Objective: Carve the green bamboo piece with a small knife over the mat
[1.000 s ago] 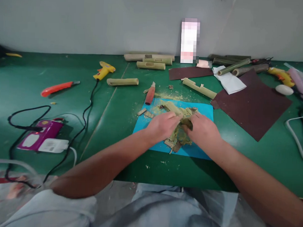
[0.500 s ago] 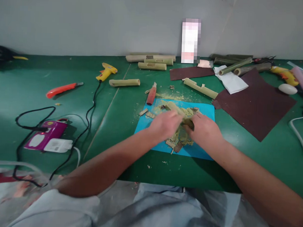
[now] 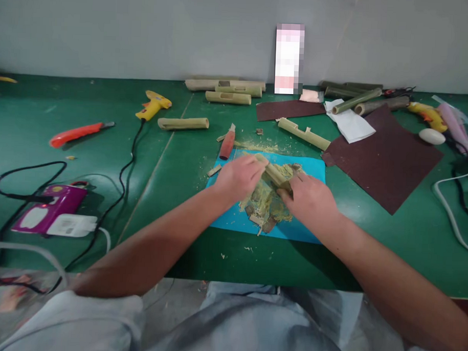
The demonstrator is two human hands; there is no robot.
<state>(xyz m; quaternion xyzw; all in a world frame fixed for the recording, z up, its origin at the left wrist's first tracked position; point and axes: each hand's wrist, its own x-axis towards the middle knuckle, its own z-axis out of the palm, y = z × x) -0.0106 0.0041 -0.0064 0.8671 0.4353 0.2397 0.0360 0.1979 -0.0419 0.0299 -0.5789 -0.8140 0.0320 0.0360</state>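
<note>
My left hand (image 3: pixel 237 176) is closed around the far end of a pale bamboo tube (image 3: pixel 275 173) that lies slanted over a blue sheet (image 3: pixel 232 222). My right hand (image 3: pixel 310 199) grips the tube's near end, fingers curled. Under both hands is a heap of bamboo shavings (image 3: pixel 264 206) and small offcuts on the blue sheet. A red-handled knife (image 3: pixel 227 143) rests just beyond the sheet's far left corner, apart from my hands.
On the green table (image 3: pixel 104 140) lie several bamboo pieces (image 3: pixel 183 123), a yellow glue gun (image 3: pixel 151 105) with black cord, an orange cutter (image 3: pixel 77 134), a purple device (image 3: pixel 50 214), brown sandpaper sheets (image 3: pixel 388 160), white paper (image 3: pixel 349 124) and cables at the right edge.
My left hand slid along the tube toward its far end, baring more of the tube between my hands. The camera view shifted slightly.
</note>
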